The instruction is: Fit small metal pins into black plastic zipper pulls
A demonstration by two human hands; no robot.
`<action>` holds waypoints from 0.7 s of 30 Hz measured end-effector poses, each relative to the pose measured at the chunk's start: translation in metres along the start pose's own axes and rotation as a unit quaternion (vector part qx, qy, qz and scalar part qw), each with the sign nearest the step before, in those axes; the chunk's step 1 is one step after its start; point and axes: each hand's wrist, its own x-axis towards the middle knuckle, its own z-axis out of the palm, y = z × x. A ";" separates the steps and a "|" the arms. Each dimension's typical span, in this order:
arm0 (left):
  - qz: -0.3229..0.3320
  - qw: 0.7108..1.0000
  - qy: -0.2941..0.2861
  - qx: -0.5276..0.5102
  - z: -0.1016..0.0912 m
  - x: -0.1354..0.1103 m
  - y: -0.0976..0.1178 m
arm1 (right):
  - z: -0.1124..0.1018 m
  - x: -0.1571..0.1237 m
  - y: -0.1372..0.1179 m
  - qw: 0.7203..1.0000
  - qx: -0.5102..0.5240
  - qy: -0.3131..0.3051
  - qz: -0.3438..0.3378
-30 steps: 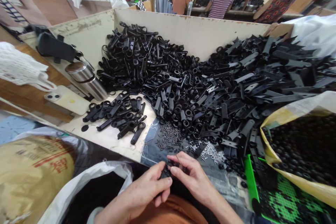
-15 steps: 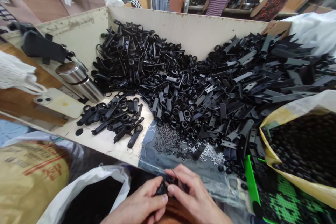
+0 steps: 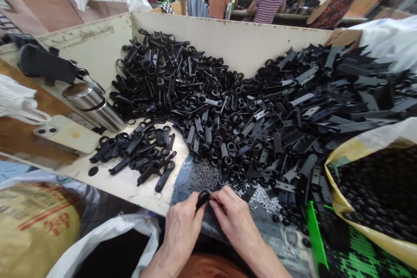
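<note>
A black plastic part with a rounded end is gripped between the thumb and fingers of my left hand. Close beside it, my right hand has its fingers pinched together at the part's right side. Whatever lies between those right fingertips is hidden. Just beyond both hands lie a heap of small dark screws and a scatter of silvery pins. To the left, several black handle-like parts with ring ends rest on the pale board.
Black ring-ended parts and flat black pieces are heaped behind. A steel flask and a phone are at left. Sacks stand at both sides, one holding black beads, near a green basket. Other people sit beyond.
Both hands have moved forward and up, from the table's near edge to just before the screws. The black part in my left hand now shows its rounded end.
</note>
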 end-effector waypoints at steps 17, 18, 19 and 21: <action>-0.162 0.796 -0.099 -0.575 -0.026 -0.012 0.014 | -0.008 0.003 -0.020 0.822 0.520 0.013 0.232; -0.161 0.790 -0.101 -0.583 -0.026 -0.012 0.017 | -0.007 0.002 -0.021 0.809 0.539 0.011 0.235; -0.160 0.786 -0.103 -0.589 -0.026 -0.012 0.019 | -0.006 0.001 -0.022 0.797 0.555 0.011 0.238; -0.160 0.781 -0.107 -0.594 -0.025 -0.011 0.022 | -0.005 0.000 -0.023 0.779 0.577 0.012 0.245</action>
